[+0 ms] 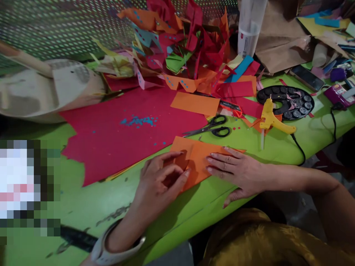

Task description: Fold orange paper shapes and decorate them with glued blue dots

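A folded sheet of orange paper (197,157) lies at the green table's front edge, between my hands. My right hand (235,168) rests flat on its right side with the fingers spread. Over the left side arches my left hand (162,177), fingers curved and apart, its thumb tip touching the paper. Part of the sheet is hidden under both hands. Just beyond it lie black-handled scissors (212,127), blades pointing left. Farther back are an orange paper strip (195,103) and a craft knife (230,106).
Blue paper dots (140,120) are scattered on a large red sheet (111,147). A yellow glue gun (273,120) with a cord sits right, beside a black paint palette (285,101). Behind are a pile of cut paper (177,59), a phone (307,78) and a pale basket (74,92).
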Motion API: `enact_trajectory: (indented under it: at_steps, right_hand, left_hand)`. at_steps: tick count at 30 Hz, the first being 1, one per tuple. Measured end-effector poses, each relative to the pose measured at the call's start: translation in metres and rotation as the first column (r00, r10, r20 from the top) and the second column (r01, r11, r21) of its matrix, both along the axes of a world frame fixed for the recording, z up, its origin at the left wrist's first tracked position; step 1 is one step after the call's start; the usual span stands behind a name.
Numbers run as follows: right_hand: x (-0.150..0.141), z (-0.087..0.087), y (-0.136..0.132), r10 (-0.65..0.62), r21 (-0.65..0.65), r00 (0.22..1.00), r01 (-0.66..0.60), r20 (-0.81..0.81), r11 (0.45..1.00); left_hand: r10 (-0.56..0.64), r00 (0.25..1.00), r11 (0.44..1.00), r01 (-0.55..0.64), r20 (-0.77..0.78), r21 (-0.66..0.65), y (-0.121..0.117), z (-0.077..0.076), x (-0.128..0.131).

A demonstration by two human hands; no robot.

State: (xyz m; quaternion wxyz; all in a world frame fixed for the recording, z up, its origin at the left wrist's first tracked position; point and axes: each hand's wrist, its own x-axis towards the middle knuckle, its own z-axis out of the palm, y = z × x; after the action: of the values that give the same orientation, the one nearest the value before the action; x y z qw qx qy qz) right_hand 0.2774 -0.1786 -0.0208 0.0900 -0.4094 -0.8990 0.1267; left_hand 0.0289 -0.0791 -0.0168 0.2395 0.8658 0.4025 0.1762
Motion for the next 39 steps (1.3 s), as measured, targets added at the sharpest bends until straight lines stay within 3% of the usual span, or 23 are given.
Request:
enact_trajectory:
  at_steps: [28,39]
  right_hand:
    - [-0.0012,0.0066,-0.0072,0.016,-0.02,0.999,-0.015,0.036,1.0]
    - [-0.0014,0.0079,-0.0102,0.008,-0.037,1.0,-0.007,0.029,0.999]
  left_hand:
    - [-0.004,1.0,1.0,0.004,-0.024,0.028,0.0021,-0.002,-0.0035]
    - [-0.009,0.999,1.0,0.008,-0.037,-0.028,0.0004,0.0022,-0.0004]
